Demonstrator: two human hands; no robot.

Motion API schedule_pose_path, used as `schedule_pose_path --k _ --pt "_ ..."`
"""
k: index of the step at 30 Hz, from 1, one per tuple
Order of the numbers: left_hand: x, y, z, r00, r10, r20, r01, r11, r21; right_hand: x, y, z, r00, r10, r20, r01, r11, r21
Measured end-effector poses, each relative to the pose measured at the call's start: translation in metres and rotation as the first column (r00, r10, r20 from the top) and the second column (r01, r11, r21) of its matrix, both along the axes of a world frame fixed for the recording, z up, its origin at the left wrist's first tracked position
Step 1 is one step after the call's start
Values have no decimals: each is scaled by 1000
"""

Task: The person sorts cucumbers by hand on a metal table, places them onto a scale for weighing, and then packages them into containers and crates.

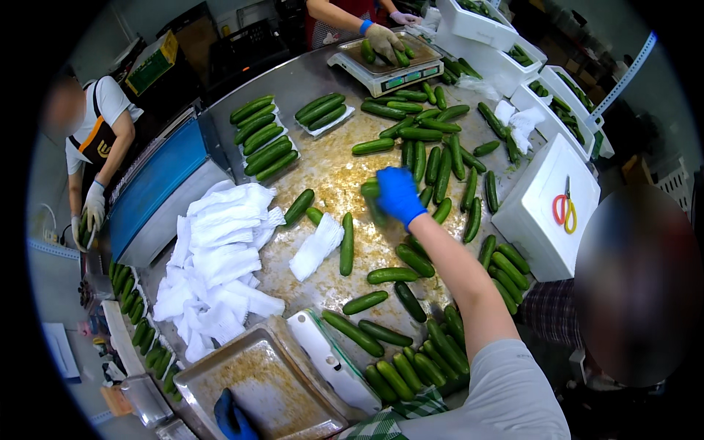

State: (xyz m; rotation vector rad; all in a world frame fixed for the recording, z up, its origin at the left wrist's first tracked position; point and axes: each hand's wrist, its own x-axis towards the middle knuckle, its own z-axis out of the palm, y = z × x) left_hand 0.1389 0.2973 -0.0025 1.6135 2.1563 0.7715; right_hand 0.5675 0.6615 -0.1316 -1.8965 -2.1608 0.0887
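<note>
Blue-gloved right hand (398,194) closes over a cucumber (372,198) mid-table while the left hand (233,418) grips the empty tray (220,381) at the near edge. Loose cucumbers crowd the wet steel table (330,176) and could roll off if nudged. Foam boxes (557,95) hold more; the scale (385,66) carries several.

Blue-gloved left hand (233,419) cut off at bottom edge.
</note>
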Motion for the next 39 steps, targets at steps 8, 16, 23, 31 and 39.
schedule_pose_path --k 8,16,23,31,39 --pt "0 -3 -4 977 7 213 -16 999 39 -213 -196 112 115 894 -434 -764 359 536" --pt "3 -7 3 820 166 548 -191 982 -12 -301 -298 124 -118 988 -97 -990 -109 92" --pt "5 -4 -4 943 56 329 -70 997 28 -233 -212 88 -186 631 -753 -929 136 344" --pt "-17 -15 -19 998 -3 62 5 1000 -24 22 44 14 832 -42 -553 76 996 38" --pt "-31 -23 -24 992 -52 -111 29 980 -194 136 146 -24 887 -253 386 272 962 7"
